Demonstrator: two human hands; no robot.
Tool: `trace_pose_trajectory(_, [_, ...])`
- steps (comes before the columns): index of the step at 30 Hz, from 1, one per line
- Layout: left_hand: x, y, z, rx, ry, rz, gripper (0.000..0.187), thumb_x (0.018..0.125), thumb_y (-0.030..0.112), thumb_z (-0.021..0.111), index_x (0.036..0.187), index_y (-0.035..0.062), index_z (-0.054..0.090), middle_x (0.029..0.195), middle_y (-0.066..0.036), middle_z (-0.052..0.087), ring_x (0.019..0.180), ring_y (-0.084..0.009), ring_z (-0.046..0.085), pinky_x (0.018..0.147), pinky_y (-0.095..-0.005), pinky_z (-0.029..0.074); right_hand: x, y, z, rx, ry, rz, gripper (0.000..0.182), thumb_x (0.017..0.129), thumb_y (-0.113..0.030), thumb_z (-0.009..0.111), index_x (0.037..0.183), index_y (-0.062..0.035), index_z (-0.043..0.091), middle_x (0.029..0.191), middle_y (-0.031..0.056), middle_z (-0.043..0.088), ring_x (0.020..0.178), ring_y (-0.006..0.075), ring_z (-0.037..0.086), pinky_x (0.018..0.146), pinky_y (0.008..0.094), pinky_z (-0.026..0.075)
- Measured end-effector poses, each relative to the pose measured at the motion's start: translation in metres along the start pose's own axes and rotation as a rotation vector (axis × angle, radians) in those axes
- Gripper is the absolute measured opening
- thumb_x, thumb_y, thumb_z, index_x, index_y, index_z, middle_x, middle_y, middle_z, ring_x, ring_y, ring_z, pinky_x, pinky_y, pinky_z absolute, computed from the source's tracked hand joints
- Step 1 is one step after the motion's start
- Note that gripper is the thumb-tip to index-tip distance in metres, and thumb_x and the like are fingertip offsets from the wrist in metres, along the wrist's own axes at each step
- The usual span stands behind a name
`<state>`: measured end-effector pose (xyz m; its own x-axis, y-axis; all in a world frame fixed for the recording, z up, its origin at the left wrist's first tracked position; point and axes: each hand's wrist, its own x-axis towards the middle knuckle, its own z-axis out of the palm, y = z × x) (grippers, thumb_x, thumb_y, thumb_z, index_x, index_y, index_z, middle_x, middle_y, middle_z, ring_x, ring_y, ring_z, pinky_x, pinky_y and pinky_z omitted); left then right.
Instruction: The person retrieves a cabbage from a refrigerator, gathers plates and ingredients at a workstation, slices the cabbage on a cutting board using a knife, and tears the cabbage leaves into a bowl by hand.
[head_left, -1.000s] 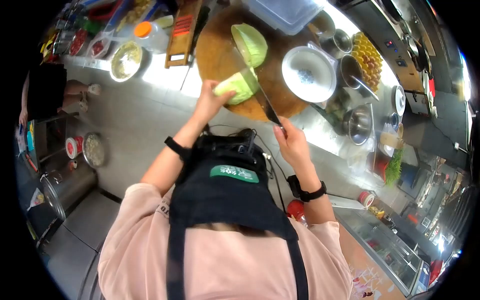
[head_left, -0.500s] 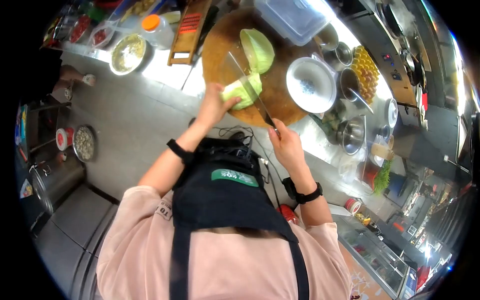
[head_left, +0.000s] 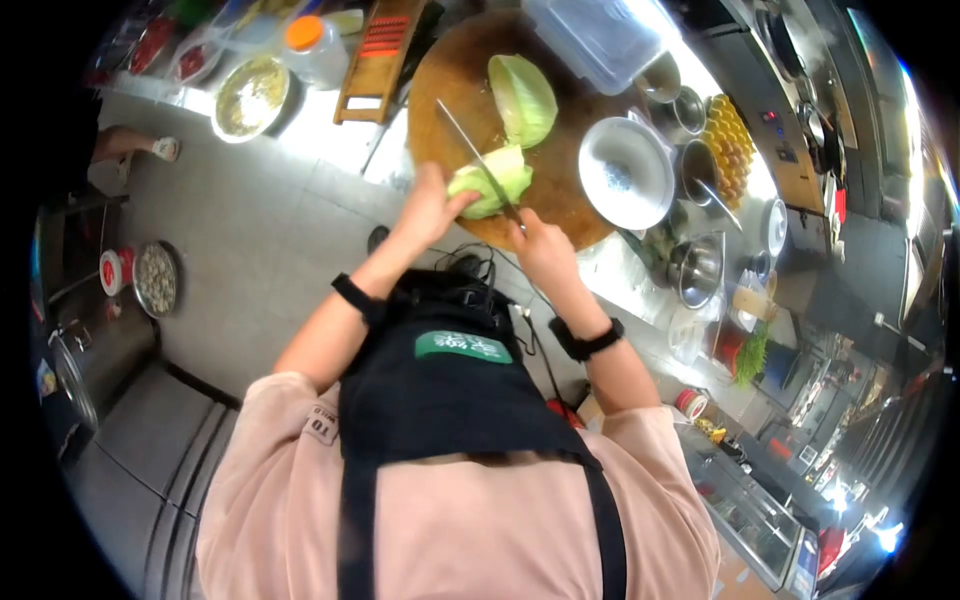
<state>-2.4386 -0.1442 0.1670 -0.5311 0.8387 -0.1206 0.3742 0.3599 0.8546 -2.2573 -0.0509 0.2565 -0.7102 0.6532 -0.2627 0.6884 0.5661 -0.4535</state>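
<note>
A round wooden board (head_left: 437,75) bears two pieces of green cabbage. My left hand (head_left: 432,205) is closed on the nearer cabbage piece (head_left: 510,172), gripping its left side near the board's front edge. In my right hand (head_left: 545,250) is the handle of a long knife (head_left: 465,135), its blade lying across that piece and pointing to the upper left. The farther cabbage piece (head_left: 524,100) rests on the board beyond, touched by neither hand. A white bowl (head_left: 626,172) stands at the board's right side.
A wooden grater (head_left: 370,75), an orange-lidded jar (head_left: 312,50) and a bowl of pale food (head_left: 252,98) stand to the left. Metal pots, a yellow egg tray (head_left: 728,150) and a clear plastic container (head_left: 595,40) are on the right. Another person's leg (head_left: 125,143) shows at far left.
My right hand and the knife have shifted left, and the blade now crosses the nearer cabbage piece farther to the left. My left hand still grips that piece.
</note>
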Motion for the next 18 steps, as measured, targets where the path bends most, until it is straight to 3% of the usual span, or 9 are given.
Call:
trace_pose_trajectory(3, [0.009, -0.003, -0.003, 0.004, 0.008, 0.013, 0.055, 0.083, 0.038, 0.074, 0.103, -0.0046, 0.046, 0.090, -0.017, 0.056, 0.084, -0.0245, 0.055, 0.076, -0.0350, 0.047, 0.015, 0.007, 0.015, -0.005, 0.092, 0.005, 0.021, 0.092, -0.026, 0.056, 0.091, -0.0050, 0.054, 0.069, 0.0210, 0.063, 0.067, 0.0428, 0.061, 0.059, 0.0525, 0.047])
trace_pose_trajectory(5, [0.008, -0.006, -0.004, -0.207, -0.010, -0.127, 0.055, 0.082, 0.037, 0.075, 0.104, -0.0047, 0.047, 0.092, -0.014, 0.056, 0.086, -0.0224, 0.054, 0.077, -0.0329, 0.047, 0.005, 0.007, 0.013, 0.075, 0.094, -0.007, 0.024, 0.092, -0.028, 0.056, 0.088, -0.0045, 0.054, 0.070, 0.0212, 0.063, 0.069, 0.0422, 0.062, 0.059, 0.0522, 0.048])
trace_pose_trajectory(6, [0.009, -0.005, -0.009, -0.343, -0.057, -0.177, 0.049, 0.083, 0.031, 0.074, 0.107, -0.0022, 0.047, 0.095, -0.010, 0.057, 0.086, -0.0186, 0.054, 0.076, -0.0303, 0.047, 0.002, 0.009, 0.008, 0.149, 0.069, 0.014, 0.024, 0.092, -0.029, 0.057, 0.096, -0.0050, 0.059, 0.074, 0.0206, 0.064, 0.072, 0.0410, 0.063, 0.062, 0.0481, 0.049])
trace_pose_trajectory(7, [0.018, -0.011, -0.016, -0.336, -0.062, -0.156, 0.049, 0.083, 0.031, 0.074, 0.107, -0.0022, 0.047, 0.095, -0.010, 0.057, 0.086, -0.0186, 0.054, 0.076, -0.0303, 0.047, -0.002, 0.010, 0.002, 0.153, 0.091, 0.016, 0.024, 0.092, -0.029, 0.057, 0.096, -0.0050, 0.059, 0.074, 0.0206, 0.064, 0.072, 0.0410, 0.063, 0.062, 0.0481, 0.049])
trace_pose_trajectory(9, [0.021, -0.012, -0.031, -0.322, -0.125, -0.071, 0.041, 0.086, 0.026, 0.072, 0.109, 0.0021, 0.049, 0.096, -0.007, 0.057, 0.085, -0.0148, 0.054, 0.075, -0.0277, 0.046, -0.027, -0.002, -0.019, 0.327, 0.220, 0.100, 0.028, 0.092, -0.028, 0.058, 0.110, -0.0073, 0.060, 0.081, 0.0203, 0.066, 0.077, 0.0393, 0.064, 0.066, 0.0435, 0.050])
trace_pose_trajectory(10, [0.023, -0.005, -0.047, -0.277, -0.175, -0.153, 0.037, 0.086, 0.022, 0.072, 0.110, 0.0055, 0.049, 0.096, -0.005, 0.057, 0.085, -0.0129, 0.053, 0.075, -0.0264, 0.046, -0.039, -0.001, -0.030, 0.331, 0.258, 0.136, 0.033, 0.092, -0.025, 0.058, 0.121, -0.0085, 0.058, 0.087, 0.0202, 0.066, 0.081, 0.0379, 0.064, 0.069, 0.0412, 0.050])
trace_pose_trajectory(14, [0.041, -0.013, -0.062, -0.387, -0.273, -0.133, 0.040, 0.083, 0.021, 0.073, 0.112, 0.0057, 0.050, 0.098, -0.002, 0.056, 0.090, -0.0120, 0.051, 0.082, -0.0262, 0.043, -0.079, 0.016, -0.053, 0.354, 0.313, 0.204, 0.036, 0.092, -0.018, 0.056, 0.126, -0.0074, 0.055, 0.098, 0.0214, 0.066, 0.086, 0.0388, 0.064, 0.074, 0.0419, 0.050])
trace_pose_trajectory(16, [0.047, -0.009, -0.066, -0.376, -0.317, -0.091, 0.044, 0.081, 0.017, 0.075, 0.115, 0.0055, 0.050, 0.103, -0.002, 0.054, 0.097, -0.0126, 0.050, 0.088, -0.0262, 0.040, -0.087, 0.027, -0.046, 0.245, 0.363, 0.203, 0.038, 0.093, -0.011, 0.051, 0.131, -0.0080, 0.053, 0.087, 0.0165, 0.064, 0.075, 0.0280, 0.061, 0.071, 0.0348, 0.048])
trace_pose_trajectory(18, [0.052, -0.013, -0.063, -0.415, -0.329, -0.058, 0.046, 0.079, 0.015, 0.076, 0.116, 0.0054, 0.050, 0.106, -0.002, 0.053, 0.101, -0.0130, 0.048, 0.091, -0.0264, 0.039, -0.083, 0.040, -0.022, 0.201, 0.422, 0.186, 0.038, 0.093, -0.012, 0.051, 0.131, -0.0081, 0.053, 0.091, 0.0180, 0.065, 0.078, 0.0311, 0.062, 0.073, 0.0366, 0.049])
